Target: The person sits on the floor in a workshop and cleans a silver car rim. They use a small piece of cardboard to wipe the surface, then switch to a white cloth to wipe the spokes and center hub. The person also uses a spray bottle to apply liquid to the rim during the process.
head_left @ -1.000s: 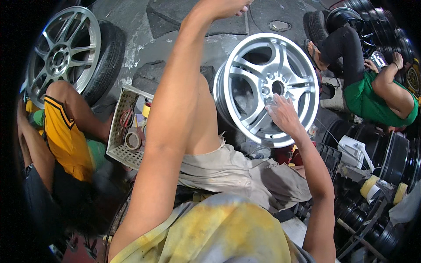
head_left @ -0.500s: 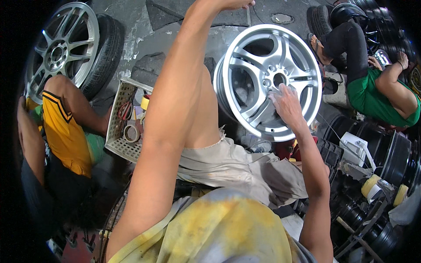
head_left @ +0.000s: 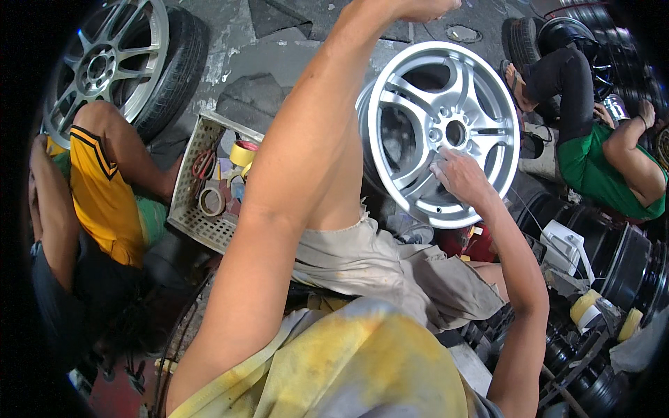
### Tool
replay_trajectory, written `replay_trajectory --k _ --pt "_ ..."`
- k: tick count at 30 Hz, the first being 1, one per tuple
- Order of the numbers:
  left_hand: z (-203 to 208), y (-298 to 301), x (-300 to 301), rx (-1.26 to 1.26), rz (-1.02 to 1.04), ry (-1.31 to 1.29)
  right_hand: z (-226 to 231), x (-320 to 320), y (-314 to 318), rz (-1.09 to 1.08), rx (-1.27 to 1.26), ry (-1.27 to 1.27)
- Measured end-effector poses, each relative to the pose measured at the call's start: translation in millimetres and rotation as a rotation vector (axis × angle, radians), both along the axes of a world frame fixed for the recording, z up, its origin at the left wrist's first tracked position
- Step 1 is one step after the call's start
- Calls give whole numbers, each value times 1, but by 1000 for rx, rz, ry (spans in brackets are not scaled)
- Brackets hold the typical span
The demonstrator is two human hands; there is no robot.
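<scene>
A silver alloy wheel rim [head_left: 503,171] stands tilted in front of me, its spoked face turned up toward me. My right hand [head_left: 462,177] rests on a lower spoke just below the centre hole. Its fingers are curled together and look pale with dust at the tips; whatever they pinch is hidden or too small to name. My left arm reaches far forward, past the rim's left side. At the top edge, my left hand [head_left: 433,8] is mostly cut off, above the rim and apart from it, so its grip does not show.
Left of my leg, a cream plastic basket [head_left: 198,233] holds tape rolls and red-handled scissors [head_left: 204,164]. Another alloy wheel [head_left: 97,66] leans against a tire [head_left: 182,70] beside a person in yellow shorts [head_left: 104,188]. At right sits a person in green [head_left: 592,164], near dark stacked rims [head_left: 613,244].
The whole view has shifted slightly. My left hand has moved right along the top edge. My right hand has slid a little down and left on the spoke, away from the centre hole.
</scene>
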State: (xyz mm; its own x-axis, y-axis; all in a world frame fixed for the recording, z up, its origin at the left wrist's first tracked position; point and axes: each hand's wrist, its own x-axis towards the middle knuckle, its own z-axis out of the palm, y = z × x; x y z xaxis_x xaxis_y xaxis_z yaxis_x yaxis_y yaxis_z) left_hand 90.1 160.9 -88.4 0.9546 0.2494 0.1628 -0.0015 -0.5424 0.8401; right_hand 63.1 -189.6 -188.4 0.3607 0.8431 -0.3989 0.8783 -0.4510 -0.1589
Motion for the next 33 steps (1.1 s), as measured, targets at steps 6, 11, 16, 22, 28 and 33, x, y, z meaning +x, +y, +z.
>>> replay_trajectory --k 6,11,16,22,28,33 --pt "8 -4 -2 -16 8 32 -12 2 -5 -26 112 -78" --pt "4 2 -5 2 2 45 11 -17 -6 -264 157 88" --pt "12 -6 -7 38 -7 61 -21 -23 -32 -811 436 -160" --pt "9 -22 5 8 -90 32 -58 -75 28 -1020 361 -426" --pt "8 -18 4 -9 -120 125 -48 -82 27 -979 294 -249" --pt "8 -28 5 -4 -161 97 -59 -81 38 -1057 396 -422"
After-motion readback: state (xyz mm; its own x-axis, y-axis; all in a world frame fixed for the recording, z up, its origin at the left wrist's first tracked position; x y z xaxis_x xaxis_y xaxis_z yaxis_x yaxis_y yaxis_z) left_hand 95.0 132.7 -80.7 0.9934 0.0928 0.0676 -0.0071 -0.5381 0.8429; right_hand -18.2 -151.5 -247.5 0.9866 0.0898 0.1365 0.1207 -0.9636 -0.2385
